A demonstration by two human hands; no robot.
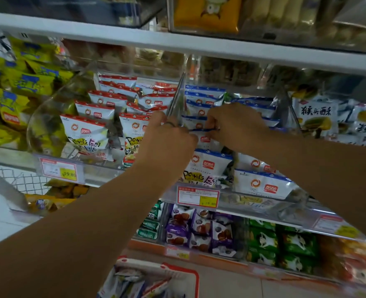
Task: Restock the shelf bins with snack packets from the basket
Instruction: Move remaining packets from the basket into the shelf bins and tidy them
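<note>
Both my hands reach into a clear shelf bin of blue-topped white snack packets. My left hand and my right hand together pinch one blue-topped packet by its top edge, upright among the others. Just left of a clear divider sits the bin of red-topped packets. The red basket stands on the floor below, with several packets inside.
Yellow packets fill the bin at far left. White and yellow packets sit to the right. Purple packets and green packets lie on the lower shelf. Price tags hang on the shelf edge. An upper shelf runs overhead.
</note>
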